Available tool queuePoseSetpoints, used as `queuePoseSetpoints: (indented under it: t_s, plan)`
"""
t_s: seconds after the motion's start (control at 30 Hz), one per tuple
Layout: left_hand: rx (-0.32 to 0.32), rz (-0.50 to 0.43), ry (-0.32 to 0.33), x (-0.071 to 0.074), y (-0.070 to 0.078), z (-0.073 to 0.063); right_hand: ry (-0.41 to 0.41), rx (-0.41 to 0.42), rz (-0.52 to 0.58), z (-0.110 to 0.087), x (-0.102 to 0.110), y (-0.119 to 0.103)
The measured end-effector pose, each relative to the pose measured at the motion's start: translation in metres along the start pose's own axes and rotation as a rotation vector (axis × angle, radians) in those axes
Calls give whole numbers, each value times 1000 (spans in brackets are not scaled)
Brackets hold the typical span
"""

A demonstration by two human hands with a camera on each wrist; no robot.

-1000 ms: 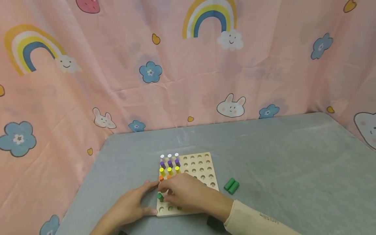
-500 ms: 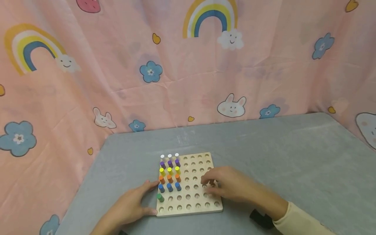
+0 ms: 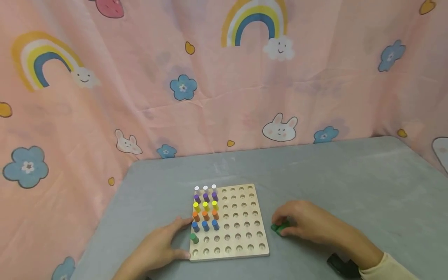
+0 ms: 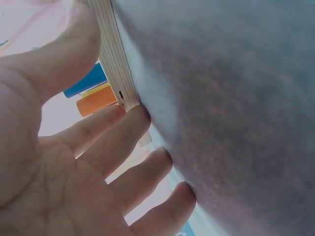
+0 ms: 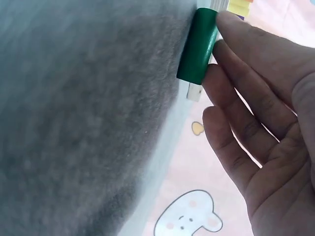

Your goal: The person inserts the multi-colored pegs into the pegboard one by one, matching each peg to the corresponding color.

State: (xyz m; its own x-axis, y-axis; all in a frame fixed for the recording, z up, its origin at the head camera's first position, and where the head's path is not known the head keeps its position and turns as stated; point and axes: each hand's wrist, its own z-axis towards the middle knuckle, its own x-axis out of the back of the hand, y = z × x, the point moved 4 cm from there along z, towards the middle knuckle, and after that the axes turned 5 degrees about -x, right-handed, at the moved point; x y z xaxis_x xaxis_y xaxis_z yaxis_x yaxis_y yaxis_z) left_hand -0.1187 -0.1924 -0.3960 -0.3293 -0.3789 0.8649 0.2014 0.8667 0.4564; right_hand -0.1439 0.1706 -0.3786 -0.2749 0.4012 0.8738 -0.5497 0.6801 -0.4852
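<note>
A square wooden pegboard [image 3: 241, 217] lies on the grey cloth. White, purple, yellow, orange and blue pegs stand three to a row along its left side; one green peg [image 3: 194, 238] stands at the left of the row below. My left hand [image 3: 157, 243] rests beside the board, thumb and index fingertips against its left edge and the other fingers spread, as the left wrist view shows. Right of the board, my right hand [image 3: 304, 221] pinches at the loose green pegs lying on the cloth. A green peg [image 5: 198, 46] lies against the thumb and fingertips, partly covering them.
The grey cloth-covered table [image 3: 336, 175] extends behind and to the right of the board. A pink curtain [image 3: 210, 116] printed with rainbows and rabbits hangs along the far edge. A black strap [image 3: 343, 266] is on the right wrist.
My right hand has moved right, off the board's left side and over to the loose green pegs, uncovering the blue row. My left hand stays at the board's edge.
</note>
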Motion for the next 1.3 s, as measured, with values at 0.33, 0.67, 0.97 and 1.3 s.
queuePoseSetpoints:
  t_s: [0.33,0.67,0.97,1.3]
  plan:
    - [-12,4,6,-3,-1,0,-48,25,-23,2,-3,4]
    - [20,2,16,-3,3,1,-12,67,-19,-1,-1,2]
    - [38,9,23,-3,-1,0,51,80,34,1,-1,-1]
    - [31,14,22,-1,2,1,39,64,38,2,-1,1]
